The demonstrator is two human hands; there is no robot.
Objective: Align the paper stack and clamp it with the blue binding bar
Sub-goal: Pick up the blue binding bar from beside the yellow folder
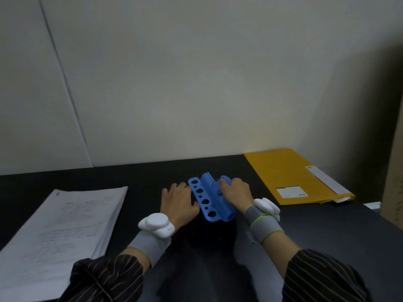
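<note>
The blue binding bar (207, 199) lies on the black table (152, 177), in the middle, running away from me. It has a flat flange with a row of round holes and a tube-like spine. My right hand (234, 192) rests on its right side with the fingers curled over the spine. My left hand (178, 199) lies flat on the table, fingertips touching the bar's left flange. A thick stack of printed white paper (63, 232) sits at the left, apart from both hands, its sheets slightly fanned at the right edge.
A yellow envelope folder (290, 175) with white labels lies at the back right against the wall. The beige wall rises right behind the table. The table's right edge runs diagonally near the folder. White trackers on grey bands sit on both wrists.
</note>
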